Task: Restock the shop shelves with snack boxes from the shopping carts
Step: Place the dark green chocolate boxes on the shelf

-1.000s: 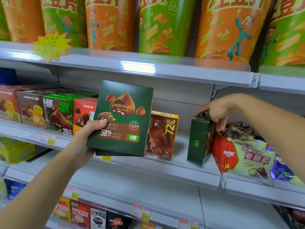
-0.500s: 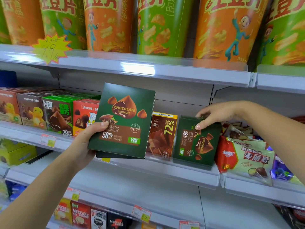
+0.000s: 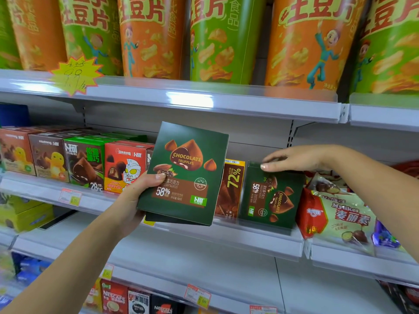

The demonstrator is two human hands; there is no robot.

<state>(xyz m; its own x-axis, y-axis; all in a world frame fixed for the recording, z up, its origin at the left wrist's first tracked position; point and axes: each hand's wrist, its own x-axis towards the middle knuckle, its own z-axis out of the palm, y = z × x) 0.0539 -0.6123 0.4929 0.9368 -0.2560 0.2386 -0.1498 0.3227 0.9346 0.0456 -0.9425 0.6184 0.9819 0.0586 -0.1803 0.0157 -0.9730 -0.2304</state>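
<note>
On the middle shelf (image 3: 249, 243), one shelved truffle box (image 3: 269, 198) is standing between the 72% box (image 3: 232, 189) and the red snack bag (image 3: 310, 214).
The right grip (image 3: 294, 159) is lying released, straight fingers (image 3: 272, 166) touching its top edge. The left grip (image 3: 136, 196) is grasping the held truffle box (image 3: 188, 173) near the shelf front, probably going next.

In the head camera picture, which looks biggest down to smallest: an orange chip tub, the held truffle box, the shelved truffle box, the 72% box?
1. orange chip tub
2. held truffle box
3. shelved truffle box: same print, so nearness may explain the gap
4. 72% box, partly hidden
</note>
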